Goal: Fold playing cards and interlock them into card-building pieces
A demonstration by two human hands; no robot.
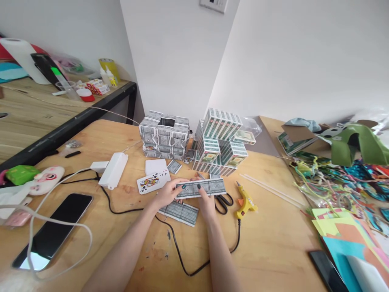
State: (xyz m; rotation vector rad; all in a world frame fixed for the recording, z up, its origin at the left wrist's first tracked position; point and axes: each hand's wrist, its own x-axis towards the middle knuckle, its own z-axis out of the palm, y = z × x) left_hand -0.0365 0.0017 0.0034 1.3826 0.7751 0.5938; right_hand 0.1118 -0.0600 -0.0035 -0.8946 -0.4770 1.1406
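Both hands grip one long strip of patterned playing cards (217,186), held above the wooden table. My left hand (168,193) pinches its left end, and my right hand (206,202) holds it near the middle, thumb on top. Beneath the strip, another card strip (185,214) lies on the table. Loose cards (152,182), some face up, are left of my left hand. Black scissors (224,204), partly hidden by the strip, and a yellow glue gun (245,202) lie to the right. Behind stands a box-like structure of folded cards (165,136).
Stacked card boxes (212,150) stand at the back. A white power strip (114,170) and phone (54,229) are left. The glue gun's black cable (179,253) crosses in front. Clear sticks (270,188), coloured paper (346,239) and another phone (326,269) lie right.
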